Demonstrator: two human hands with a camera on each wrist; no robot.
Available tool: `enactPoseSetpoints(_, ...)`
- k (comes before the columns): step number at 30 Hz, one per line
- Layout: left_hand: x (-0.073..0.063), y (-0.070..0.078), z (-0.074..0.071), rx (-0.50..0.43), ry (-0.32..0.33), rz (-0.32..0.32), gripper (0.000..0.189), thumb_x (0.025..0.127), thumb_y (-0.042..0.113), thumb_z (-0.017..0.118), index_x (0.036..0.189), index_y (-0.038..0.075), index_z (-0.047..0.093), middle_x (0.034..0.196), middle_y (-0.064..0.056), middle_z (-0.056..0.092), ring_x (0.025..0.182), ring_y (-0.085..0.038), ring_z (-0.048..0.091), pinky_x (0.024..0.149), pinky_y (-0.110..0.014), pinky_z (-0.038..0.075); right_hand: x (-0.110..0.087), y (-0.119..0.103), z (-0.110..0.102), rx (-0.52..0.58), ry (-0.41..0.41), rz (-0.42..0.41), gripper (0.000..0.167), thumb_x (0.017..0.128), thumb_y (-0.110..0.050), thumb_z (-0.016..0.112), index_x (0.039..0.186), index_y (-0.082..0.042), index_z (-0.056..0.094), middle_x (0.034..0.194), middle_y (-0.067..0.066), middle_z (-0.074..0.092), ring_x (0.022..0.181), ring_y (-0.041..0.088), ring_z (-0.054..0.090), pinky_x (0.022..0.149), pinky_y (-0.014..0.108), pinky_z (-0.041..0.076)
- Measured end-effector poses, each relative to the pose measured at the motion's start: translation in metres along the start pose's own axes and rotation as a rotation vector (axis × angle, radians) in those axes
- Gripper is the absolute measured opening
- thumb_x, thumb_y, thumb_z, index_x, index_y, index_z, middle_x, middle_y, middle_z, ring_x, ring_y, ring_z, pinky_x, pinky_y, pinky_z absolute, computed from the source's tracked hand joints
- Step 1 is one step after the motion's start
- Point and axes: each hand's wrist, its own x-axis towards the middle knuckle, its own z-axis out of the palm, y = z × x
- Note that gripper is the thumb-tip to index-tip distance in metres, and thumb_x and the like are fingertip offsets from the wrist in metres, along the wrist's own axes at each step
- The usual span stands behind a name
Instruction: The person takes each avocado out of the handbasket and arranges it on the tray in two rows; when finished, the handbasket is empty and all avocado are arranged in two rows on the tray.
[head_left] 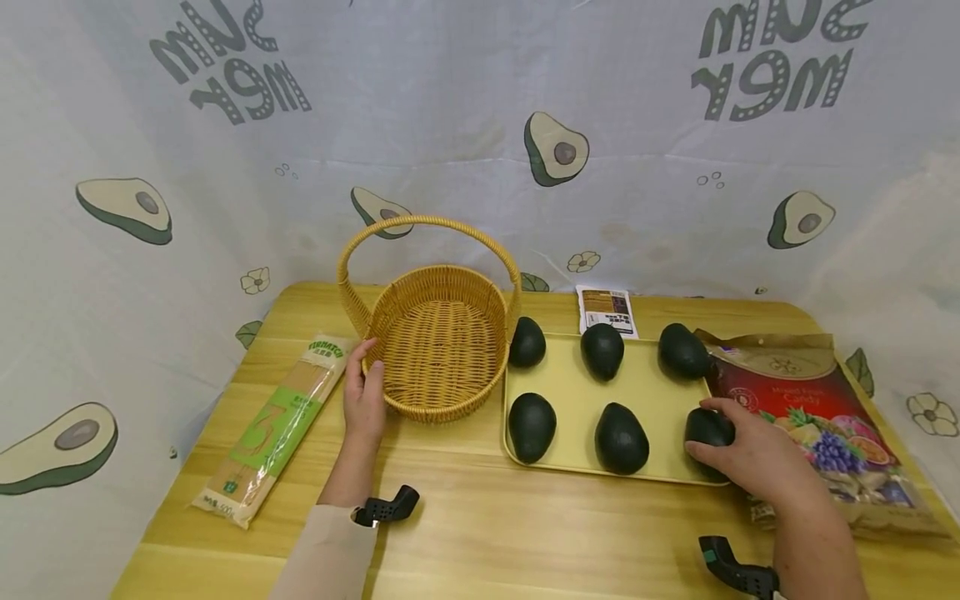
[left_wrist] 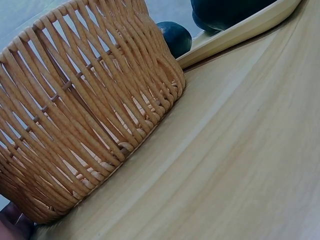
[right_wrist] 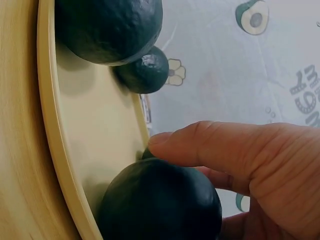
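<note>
A wicker basket (head_left: 442, 358) with a tall hoop handle stands left of centre, its woven side (left_wrist: 95, 100) filling much of the left wrist view. My left hand (head_left: 365, 400) holds its left side, thumb at the rim. To the right, dark green avocados lie in two rows on a pale yellow tray (head_left: 573, 458). My right hand (head_left: 757, 454) grips the avocado (head_left: 708, 429) at the tray's front right corner. In the right wrist view the thumb (right_wrist: 200, 145) lies over that avocado (right_wrist: 160, 205), with the other fingers partly hidden behind it.
A pack of noodles (head_left: 273, 433) lies left of the basket. Right of the tray is a red and gold candy bag (head_left: 817, 417), partly under my right arm. A small white printed packet (head_left: 607, 308) sits behind the tray. A printed curtain (head_left: 450, 108) hangs behind the wooden table.
</note>
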Motion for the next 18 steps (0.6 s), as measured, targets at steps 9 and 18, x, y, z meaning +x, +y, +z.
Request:
enactPoseSetpoints(9, 0.0003, -0.001, 0.0011, -0.015, 0.003, -0.013, 0.044, 0.108, 0.014, 0.038, 0.151, 0.008, 0.041, 0.164, -0.006, 0.03, 0.151, -0.027, 0.031, 0.121, -0.048, 0.028, -0.0003, -0.0001, -0.0007, 0.002, 0.011, 0.01, 0.094, 0.09, -0.057, 0.069, 0.152, 0.003, 0.033, 0.141, 0.049, 0.035, 0.12, 0.068, 0.041, 0.09, 0.074, 0.044)
enactPoseSetpoints(18, -0.0016, -0.0031, -0.0012, 0.004, 0.004, -0.013, 0.044, 0.108, 0.016, 0.04, 0.151, 0.007, 0.041, 0.167, -0.005, 0.026, 0.155, -0.024, 0.023, 0.125, -0.048, 0.022, -0.0082, -0.0001, -0.0047, 0.003, 0.035, -0.004, 0.09, 0.095, -0.059, 0.061, 0.15, 0.007, 0.033, 0.138, 0.046, 0.044, 0.118, 0.063, 0.046, 0.088, 0.071, 0.045)
